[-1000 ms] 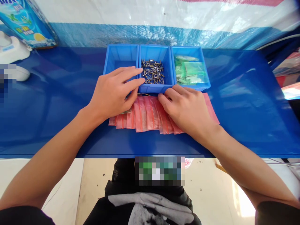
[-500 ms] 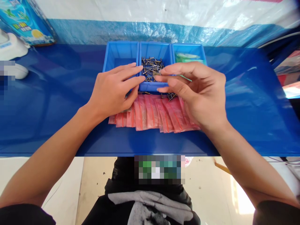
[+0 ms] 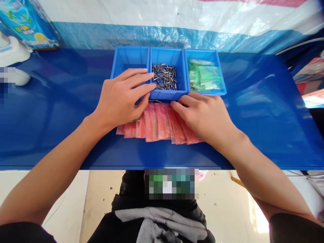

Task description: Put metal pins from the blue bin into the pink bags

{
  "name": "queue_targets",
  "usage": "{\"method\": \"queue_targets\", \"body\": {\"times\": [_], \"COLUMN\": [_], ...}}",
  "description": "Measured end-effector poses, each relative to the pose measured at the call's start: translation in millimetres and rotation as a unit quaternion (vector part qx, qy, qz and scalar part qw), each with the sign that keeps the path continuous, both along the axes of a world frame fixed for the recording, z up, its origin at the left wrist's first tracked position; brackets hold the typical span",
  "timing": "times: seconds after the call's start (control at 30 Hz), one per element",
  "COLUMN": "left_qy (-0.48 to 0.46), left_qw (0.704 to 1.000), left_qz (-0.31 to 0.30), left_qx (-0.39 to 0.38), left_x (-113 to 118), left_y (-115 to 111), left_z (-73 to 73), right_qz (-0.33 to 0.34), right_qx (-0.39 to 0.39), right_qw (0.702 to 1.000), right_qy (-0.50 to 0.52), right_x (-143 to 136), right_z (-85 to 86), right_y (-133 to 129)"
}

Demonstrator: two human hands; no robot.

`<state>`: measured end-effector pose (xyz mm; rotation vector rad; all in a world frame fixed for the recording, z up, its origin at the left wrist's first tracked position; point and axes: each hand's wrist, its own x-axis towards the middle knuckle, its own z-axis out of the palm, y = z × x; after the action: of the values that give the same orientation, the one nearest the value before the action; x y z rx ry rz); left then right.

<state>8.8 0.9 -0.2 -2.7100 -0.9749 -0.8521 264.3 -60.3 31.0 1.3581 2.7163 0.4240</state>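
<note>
My left hand rests with its fingers stretched out and spread, over the front of the left blue bin and the left end of a row of pink zip bags. My right hand is closed palm down, its fingers curled in front of the middle blue bin and above the right end of the bags. What its fingertips pinch, if anything, is hidden. The middle bin holds many loose pop rivets. A few rivets lie between that bin and the bags.
Green zip bags lie in the right bin. The blue tabletop spreads to both sides. At the far left are a blue printed package and a white device. A striped plastic sheet hangs behind.
My right hand has come down and turned over from above the middle bin to the bin's front. The small green-edged thing it held is out of sight. My left hand has stayed put.
</note>
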Motion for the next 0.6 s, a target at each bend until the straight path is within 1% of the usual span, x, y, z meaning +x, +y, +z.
{"method": "queue_targets", "body": {"times": [0.07, 0.2, 0.37, 0.53, 0.6], "left_qy": [0.001, 0.006, 0.013, -0.033, -0.038], "left_qw": [1.000, 1.000, 1.000, 0.998, 0.997], "left_qz": [0.000, 0.001, 0.012, -0.042, -0.047], "left_qx": [-0.005, -0.011, -0.023, 0.042, 0.052], "left_x": [0, -1, -3, -4, -4], "left_y": [0, -1, 0, 5, 5], "left_z": [-0.2, 0.8, 0.1, -3.4, -2.5], "right_qz": [-0.008, 0.003, 0.002, -0.043, -0.045], "right_qx": [-0.009, -0.002, 0.002, 0.013, 0.009], "right_qw": [1.000, 1.000, 1.000, 0.999, 0.999], "right_qy": [-0.011, -0.007, -0.002, -0.011, -0.008], "right_x": [-3, -4, -5, -8, -8], "right_z": [-0.8, -2.4, 0.2, 3.6, 2.6], "right_y": [2, 2, -5, -13, -12]}}
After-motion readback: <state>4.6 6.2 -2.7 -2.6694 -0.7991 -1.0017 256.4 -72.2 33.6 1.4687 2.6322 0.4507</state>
